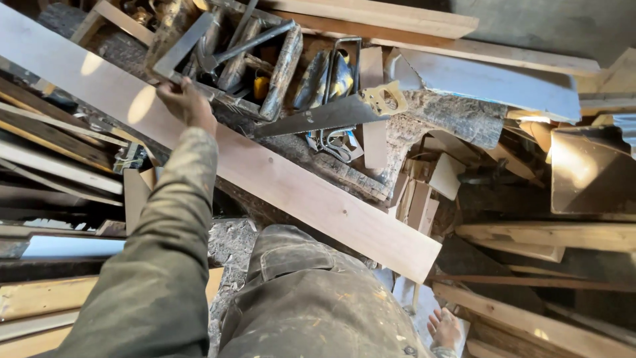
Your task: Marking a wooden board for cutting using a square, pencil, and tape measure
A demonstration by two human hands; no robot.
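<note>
— What do you have closest to the camera?

— My own paint-flecked grey trousers (311, 305) and, low at the right, the right hand (445, 328), hanging loose with fingers spread, holding nothing. A bare foot may be down there too; I cannot tell.

— And the other arm?

— The olive sleeve (165, 252) runs up to the left hand (187, 103), which reaches past the long pale wooden plank (265, 172). That plank lies slantwise across the heap, from upper left down to the middle right. The grip is pressed together on the corner of a flat grey steel square (182, 46), which rests against the rusty open metal toolbox (232, 59) just beyond the plank.

— How would you handle it well?

— I judge the square should be lifted straight up and clear, since a hammer (242, 46) and other tools crowd the box (a snag seems likely). A firmer hold lower on the blade would steady it.

— Anything farther out?

— A handsaw with a pale wooden handle (331, 113) lies beside the box, and stacked timber offcuts (530, 232) fill the right.
</note>
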